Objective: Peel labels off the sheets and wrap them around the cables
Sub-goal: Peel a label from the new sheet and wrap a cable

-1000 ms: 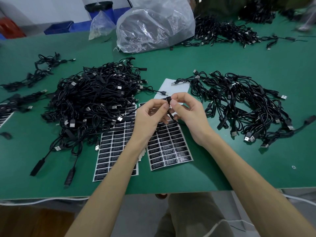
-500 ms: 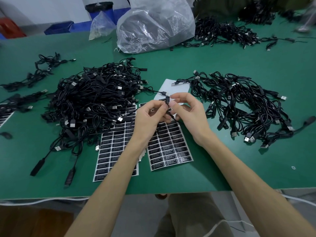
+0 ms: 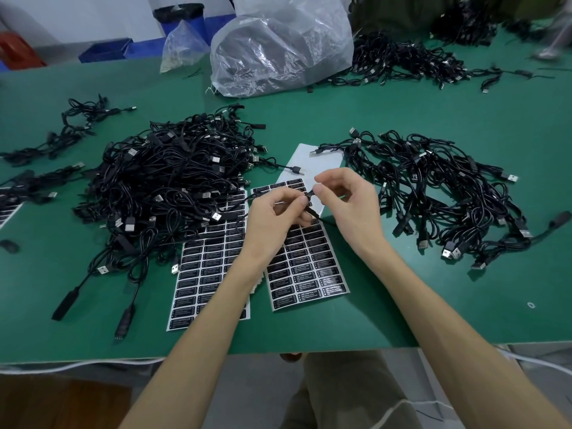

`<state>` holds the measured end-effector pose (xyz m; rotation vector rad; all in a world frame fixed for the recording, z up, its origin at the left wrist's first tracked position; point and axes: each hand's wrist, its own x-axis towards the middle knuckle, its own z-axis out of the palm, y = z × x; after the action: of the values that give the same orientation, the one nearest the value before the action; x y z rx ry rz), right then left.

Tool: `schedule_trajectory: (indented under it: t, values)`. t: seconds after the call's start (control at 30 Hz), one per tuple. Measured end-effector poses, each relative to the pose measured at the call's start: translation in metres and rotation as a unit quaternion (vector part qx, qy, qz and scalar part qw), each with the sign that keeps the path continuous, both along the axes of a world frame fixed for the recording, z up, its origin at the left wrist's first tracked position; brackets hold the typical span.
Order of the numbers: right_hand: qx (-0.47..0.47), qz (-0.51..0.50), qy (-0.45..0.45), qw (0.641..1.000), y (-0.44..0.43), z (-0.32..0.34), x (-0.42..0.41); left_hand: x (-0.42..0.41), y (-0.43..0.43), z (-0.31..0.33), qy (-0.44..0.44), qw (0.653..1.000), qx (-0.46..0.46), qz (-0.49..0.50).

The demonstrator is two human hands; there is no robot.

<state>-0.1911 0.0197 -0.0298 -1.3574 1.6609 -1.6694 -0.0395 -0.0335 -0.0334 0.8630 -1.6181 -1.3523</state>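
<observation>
Green table [image 3: 402, 113] holds cable piles [image 3: 173, 181], label sheets [image 3: 210, 274].

Thin black cable [image 3: 312, 211] held over two label sheets [image 3: 309, 264], black label [image 3: 308, 196] seemingly wrapped round it

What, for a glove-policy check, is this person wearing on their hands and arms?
Nothing visible: the left hand and right hand are ungloved, with no rings or watch showing, and the forearms are bare, no sleeves in view.
</observation>
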Motion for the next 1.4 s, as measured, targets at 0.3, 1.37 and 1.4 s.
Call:
schedule_trajectory:
  t: [0.3, 1.37, 1.4]
  values:
    - [0.018, -0.008, -0.028, 0.999, 0.001, 0.0, -0.001, 0.002, -0.001, 0.001, 0.042, 0.998, 0.027, 0.043]
    - [0.043, 0.066, -0.2, 0.977, 0.0, 0.003, 0.004, 0.003, 0.0, 0.003, 0.038, 0.999, 0.007, 0.034]
    - [0.038, 0.068, -0.203, 0.976, 0.0, 0.003, 0.004, 0.003, 0.0, 0.003, 0.037, 0.999, 0.007, 0.035]
